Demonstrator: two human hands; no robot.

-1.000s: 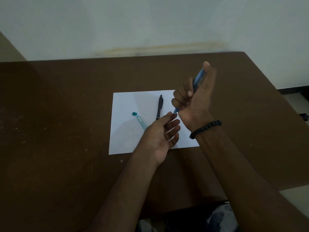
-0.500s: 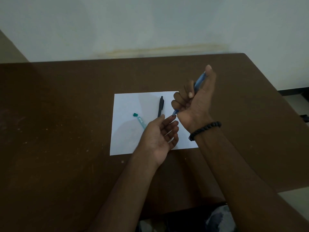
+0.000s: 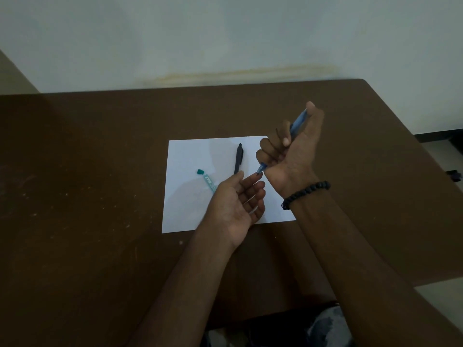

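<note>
Little differs from a second ago. The right hand (image 3: 293, 156) still grips the blue mechanical pencil (image 3: 298, 122) upright and tilted over the white paper (image 3: 190, 156), fingers curled round the barrel and thumb on its top end. Its tip points down at the fingertips of the left hand (image 3: 238, 201), which stays palm-up with fingers loosely spread, holding nothing. The black pen (image 3: 238, 159) and the teal lead tube (image 3: 210, 182) lie unmoved on the paper.

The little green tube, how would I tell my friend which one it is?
Find the white paper on the brown table. On its left half, just beyond the left hand, lies the short tube. It alone is teal and stubby: the dark pen beside it is longer, and the blue pen is in the right hand.
</note>
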